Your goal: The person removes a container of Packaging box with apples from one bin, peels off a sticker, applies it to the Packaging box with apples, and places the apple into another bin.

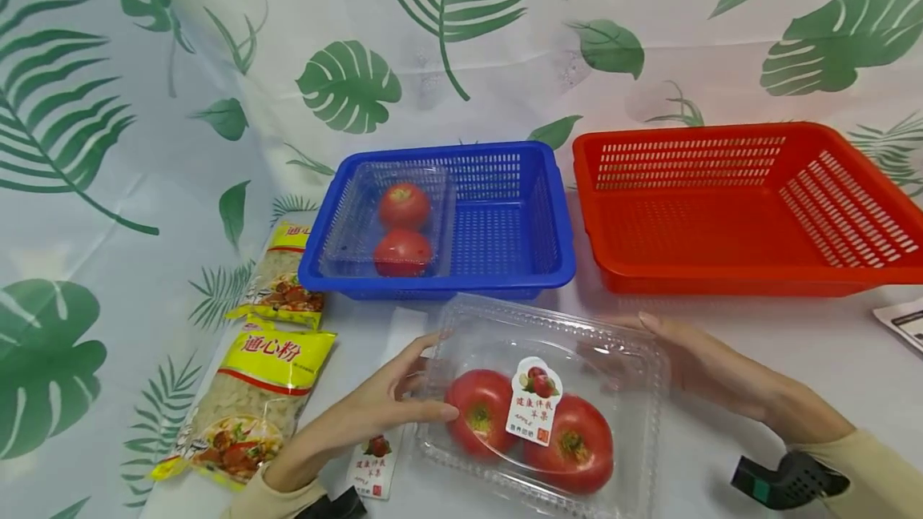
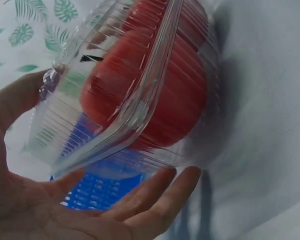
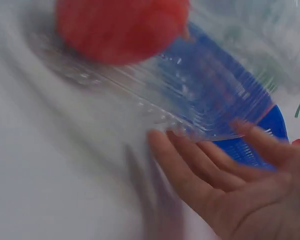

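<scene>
A clear container [image 1: 577,363] with two apples [image 1: 479,415] lies between the person's hands over the near part of the tabletop [image 1: 707,463], in front of the blue basket [image 1: 505,279]. Its long axis runs left to right and slants, the right end nearer the tabletop's near edge than the left end. The apples sit side by side along that axis, close to the container's near long side. A sticker [image 1: 534,404] on the lid has its fruit picture toward the tabletop's far edge and its lettering upright toward the person. The left hand [image 1: 392,395] grips the left end, thumb against one side and fingertips against another; the right hand [image 1: 703,363] holds the far right corner, its fingers at the container's edge. The hands are apart, joined only by the container; whether its base touches the tabletop I cannot tell. Toward the tabletop's left edge, two pasta bags [image 1: 248,407] lie one behind the other, and an apple label [image 1: 373,467] lies below the left hand. Along the far edge, the blue basket carries another apple box [image 1: 346,231], left of the red basket [image 1: 721,272].
</scene>
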Demonstrator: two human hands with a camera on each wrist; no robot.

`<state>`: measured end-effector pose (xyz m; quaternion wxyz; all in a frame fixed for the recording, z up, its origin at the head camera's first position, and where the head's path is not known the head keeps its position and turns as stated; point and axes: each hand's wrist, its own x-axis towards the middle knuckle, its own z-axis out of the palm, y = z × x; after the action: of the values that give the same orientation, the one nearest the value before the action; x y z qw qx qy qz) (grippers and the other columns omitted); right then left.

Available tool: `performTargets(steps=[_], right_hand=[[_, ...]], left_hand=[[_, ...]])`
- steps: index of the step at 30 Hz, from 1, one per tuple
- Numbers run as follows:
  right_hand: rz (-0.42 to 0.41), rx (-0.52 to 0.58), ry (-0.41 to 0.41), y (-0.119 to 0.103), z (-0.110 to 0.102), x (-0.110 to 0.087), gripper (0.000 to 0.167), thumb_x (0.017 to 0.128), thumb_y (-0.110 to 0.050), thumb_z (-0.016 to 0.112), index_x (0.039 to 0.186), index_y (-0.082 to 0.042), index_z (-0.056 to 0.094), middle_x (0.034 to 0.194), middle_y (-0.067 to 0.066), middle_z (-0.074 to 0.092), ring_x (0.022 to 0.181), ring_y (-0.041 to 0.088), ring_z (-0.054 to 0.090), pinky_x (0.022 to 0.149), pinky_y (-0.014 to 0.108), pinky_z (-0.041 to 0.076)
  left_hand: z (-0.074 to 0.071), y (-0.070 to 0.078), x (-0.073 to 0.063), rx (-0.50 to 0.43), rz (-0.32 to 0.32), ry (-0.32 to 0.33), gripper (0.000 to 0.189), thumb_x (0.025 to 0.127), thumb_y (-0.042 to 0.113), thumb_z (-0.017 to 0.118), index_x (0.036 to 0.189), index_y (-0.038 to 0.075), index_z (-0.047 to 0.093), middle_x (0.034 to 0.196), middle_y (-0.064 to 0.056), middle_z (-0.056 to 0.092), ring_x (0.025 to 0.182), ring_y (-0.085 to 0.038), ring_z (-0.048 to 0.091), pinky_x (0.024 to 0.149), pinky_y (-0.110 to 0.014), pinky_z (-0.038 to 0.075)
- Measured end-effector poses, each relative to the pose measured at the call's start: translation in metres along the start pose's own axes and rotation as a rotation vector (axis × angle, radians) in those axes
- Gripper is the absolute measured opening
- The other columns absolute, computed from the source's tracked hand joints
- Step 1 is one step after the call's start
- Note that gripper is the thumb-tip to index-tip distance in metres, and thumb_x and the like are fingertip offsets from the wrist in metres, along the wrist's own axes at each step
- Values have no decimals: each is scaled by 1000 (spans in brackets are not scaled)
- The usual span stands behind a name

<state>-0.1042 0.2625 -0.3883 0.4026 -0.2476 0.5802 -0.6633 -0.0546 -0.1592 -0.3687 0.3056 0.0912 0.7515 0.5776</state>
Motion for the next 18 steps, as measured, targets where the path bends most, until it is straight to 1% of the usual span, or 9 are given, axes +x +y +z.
performTargets(steps=[2, 4, 7, 9, 10, 12, 13, 16, 18], right_hand=[[-15, -4, -78, -4, 2, 3, 55, 114, -25, 13, 163, -22, 39, 157, 7, 52, 140, 26, 55, 111, 36, 48], [-11, -7, -147, -7, 3, 7, 54, 114, -24, 17, 163, -23, 38, 157, 11, 52, 139, 32, 56, 110, 41, 50], [3, 4, -222, -9, 3, 9, 53, 112, -23, 26, 164, -28, 36, 158, 10, 51, 139, 33, 55, 109, 45, 51], [36, 5, -238, -8, 4, 8, 55, 111, -26, 34, 164, -36, 33, 158, 5, 51, 138, 33, 56, 108, 46, 52], [38, 5, -245, -6, 5, 7, 57, 110, -26, 38, 165, -37, 32, 159, 6, 49, 138, 33, 56, 108, 47, 52], [46, -3, -234, -2, 9, 6, 60, 107, -27, 44, 164, -38, 31, 158, 9, 49, 135, 35, 57, 105, 51, 54], [51, -15, -214, -1, 12, 5, 61, 106, -28, 47, 164, -40, 31, 157, 9, 49, 134, 34, 58, 103, 52, 55], [14, -25, -157, 4, 21, 2, 62, 106, -27, 46, 165, -37, 30, 155, 12, 50, 130, 35, 60, 98, 54, 57], [-2, -31, -107, 5, 26, -1, 61, 106, -26, 44, 164, -39, 32, 153, 8, 51, 127, 35, 62, 97, 51, 58]], left_hand=[[1, -1, 4, 8, 22, -26, 85, 94, 42, 77, 163, 38, 28, 169, -5, 26, 152, -40, 30, 121, -64, 29], [2, -1, 8, 7, 59, -56, 82, 95, 40, 76, 162, 39, 29, 168, -4, 28, 152, -37, 31, 122, -62, 27], [2, 2, 13, 8, 118, -104, 78, 97, 36, 74, 162, 36, 31, 164, -4, 34, 149, -34, 37, 121, -59, 31], [1, 6, 15, 11, 149, -136, 78, 97, 33, 73, 162, 32, 31, 161, -7, 39, 146, -32, 42, 119, -58, 35], [1, 8, 16, 13, 158, -149, 78, 97, 33, 73, 163, 31, 31, 159, -8, 42, 145, -31, 44, 118, -58, 36], [-1, 13, 17, 11, 158, -161, 77, 98, 32, 73, 163, 29, 32, 152, -10, 51, 140, -30, 49, 114, -57, 41], [-2, 16, 17, 16, 156, -155, 76, 98, 33, 73, 162, 28, 33, 149, -10, 54, 138, -30, 51, 113, -57, 42], [-4, 24, 15, -13, 153, -112, 70, 99, 33, 71, 161, 23, 38, 142, -13, 60, 132, -31, 56, 107, -53, 50], [-5, 29, 14, -36, 172, -67, 65, 103, 34, 66, 159, 17, 40, 143, -17, 59, 130, -32, 58, 104, -51, 53]])
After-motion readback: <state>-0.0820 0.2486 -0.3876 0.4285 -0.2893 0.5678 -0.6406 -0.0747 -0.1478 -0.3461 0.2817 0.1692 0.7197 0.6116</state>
